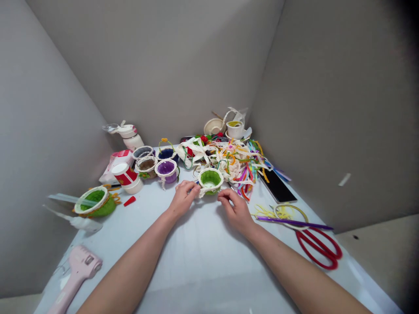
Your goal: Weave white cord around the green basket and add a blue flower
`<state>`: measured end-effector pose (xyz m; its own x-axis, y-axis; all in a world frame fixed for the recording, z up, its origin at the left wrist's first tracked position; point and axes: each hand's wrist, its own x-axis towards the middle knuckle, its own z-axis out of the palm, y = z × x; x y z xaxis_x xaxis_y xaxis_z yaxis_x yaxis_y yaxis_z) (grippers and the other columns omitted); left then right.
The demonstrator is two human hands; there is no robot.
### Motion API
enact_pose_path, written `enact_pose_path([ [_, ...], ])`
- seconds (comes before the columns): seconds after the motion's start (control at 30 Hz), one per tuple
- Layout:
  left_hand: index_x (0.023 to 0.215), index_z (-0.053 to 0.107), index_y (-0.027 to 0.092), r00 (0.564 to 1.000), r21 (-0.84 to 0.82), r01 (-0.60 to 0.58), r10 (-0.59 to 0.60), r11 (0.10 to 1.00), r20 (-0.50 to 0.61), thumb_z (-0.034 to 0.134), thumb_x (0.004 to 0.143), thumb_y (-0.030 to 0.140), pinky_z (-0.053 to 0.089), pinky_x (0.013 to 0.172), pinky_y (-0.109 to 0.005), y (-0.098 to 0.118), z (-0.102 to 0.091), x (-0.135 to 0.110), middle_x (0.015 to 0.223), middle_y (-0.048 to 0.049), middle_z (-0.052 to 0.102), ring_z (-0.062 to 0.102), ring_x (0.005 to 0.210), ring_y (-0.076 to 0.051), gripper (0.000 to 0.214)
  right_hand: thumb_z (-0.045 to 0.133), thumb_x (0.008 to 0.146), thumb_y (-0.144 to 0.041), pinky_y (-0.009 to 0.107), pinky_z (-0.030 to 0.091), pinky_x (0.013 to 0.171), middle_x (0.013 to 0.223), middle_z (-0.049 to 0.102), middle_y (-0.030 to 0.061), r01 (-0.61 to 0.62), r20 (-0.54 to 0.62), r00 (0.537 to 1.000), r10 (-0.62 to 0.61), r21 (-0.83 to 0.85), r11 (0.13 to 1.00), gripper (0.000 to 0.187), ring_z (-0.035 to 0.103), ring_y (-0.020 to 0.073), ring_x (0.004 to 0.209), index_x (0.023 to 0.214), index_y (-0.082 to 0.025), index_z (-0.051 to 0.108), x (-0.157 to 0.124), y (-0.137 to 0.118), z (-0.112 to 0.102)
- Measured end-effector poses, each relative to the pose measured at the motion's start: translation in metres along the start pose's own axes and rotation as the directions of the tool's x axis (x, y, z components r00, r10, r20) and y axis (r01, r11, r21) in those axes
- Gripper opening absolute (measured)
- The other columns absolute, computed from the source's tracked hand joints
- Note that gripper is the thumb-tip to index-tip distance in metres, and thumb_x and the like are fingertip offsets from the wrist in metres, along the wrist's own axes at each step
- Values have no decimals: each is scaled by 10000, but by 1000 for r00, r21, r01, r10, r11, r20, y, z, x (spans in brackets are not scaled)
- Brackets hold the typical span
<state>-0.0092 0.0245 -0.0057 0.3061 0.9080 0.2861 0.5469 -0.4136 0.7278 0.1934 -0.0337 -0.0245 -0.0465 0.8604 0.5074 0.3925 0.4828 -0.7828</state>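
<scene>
A small green-lined basket with cream lace trim stands on the white table, in the middle. My left hand pinches the lace at its left side. My right hand pinches a bit of lace just right of the basket, fingers closed on it. Both forearms reach in from the bottom edge.
Behind sit several small lace baskets, a heap of coloured pipe cleaners and lace, and cups. At left lie a red-white cup, a bigger green basket and a pink glue gun. Right: a phone, red scissors.
</scene>
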Motion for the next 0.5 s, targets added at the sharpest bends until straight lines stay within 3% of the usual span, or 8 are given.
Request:
enact_pose_path([
  [0.17,737,631,189,999,-116,-44,43,992,-8,604,858,324,435,786,-300,-4,-4,1,795,-18,606,566,819,-175,183,501,928,-205,281,458,659,804,622,18,-9,20,1000,9,-7,1000,76,576,160,721,908,-211,574,0,2,1],
  [0.37,879,651,204,984,35,-123,127,992,-127,601,876,283,394,845,-339,-3,-2,3,862,-26,660,571,862,-188,93,505,926,-202,282,464,688,832,630,26,1,35,999,-1,-7,1000,74,587,163,752,918,-207,578,0,2,1],
  [0.5,1048,640,225,971,95,-204,214,974,-108,546,921,271,374,854,-348,-1,0,4,908,-30,689,584,884,-187,165,500,927,-202,280,461,689,833,630,24,4,37,999,-4,-11,1000,77,583,160,752,917,-207,577,1,2,3],
])
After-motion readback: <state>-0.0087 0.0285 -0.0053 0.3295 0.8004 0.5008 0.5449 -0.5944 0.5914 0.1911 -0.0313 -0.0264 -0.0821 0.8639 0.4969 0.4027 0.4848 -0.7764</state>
